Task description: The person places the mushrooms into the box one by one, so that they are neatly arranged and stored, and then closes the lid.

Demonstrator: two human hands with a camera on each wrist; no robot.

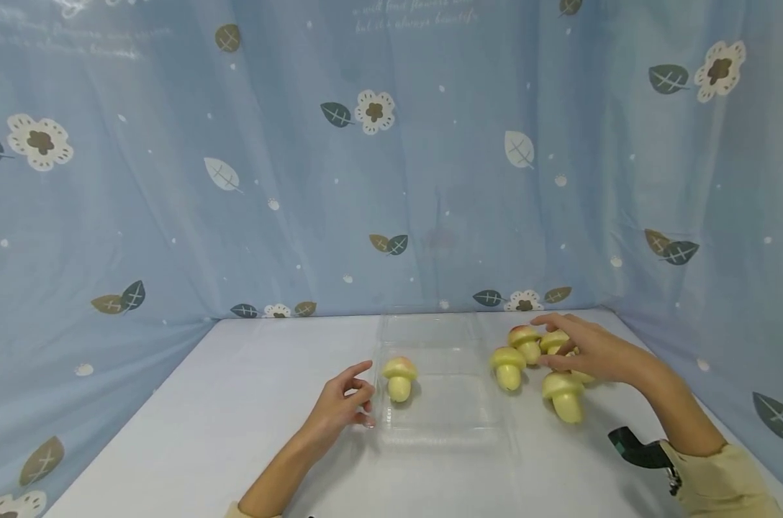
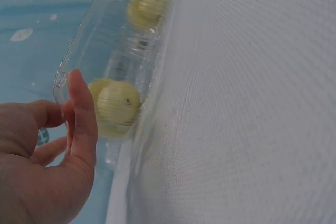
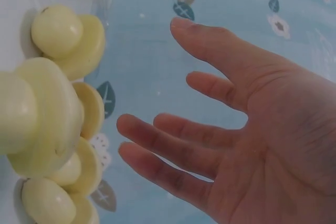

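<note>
A clear plastic box [image 1: 440,430] lies on the table with one toy mushroom [image 1: 399,379], yellow-green with a pinkish cap, at its left inside. At the box's left wall is my left hand [image 1: 341,406], its fingers loosely bent and the fingertips right at the rim. My right hand [image 1: 595,351] hovers over a group of similar mushrooms right of the box, fingers spread and nothing held. A front mushroom [image 1: 563,396] and a left one [image 1: 508,368] show whole; others are partly hidden by the hand. In the right wrist view, a gap separates the fingers from the nearest mushroom [image 3: 44,116].
The white table [image 1: 249,388] is bounded at the back and sides by a blue curtain [image 1: 301,216] with flowers and leaves. A clear flap [image 1: 430,329] extends from the box's back edge. Beside the right forearm is a dark wrist-camera mount [image 1: 637,450].
</note>
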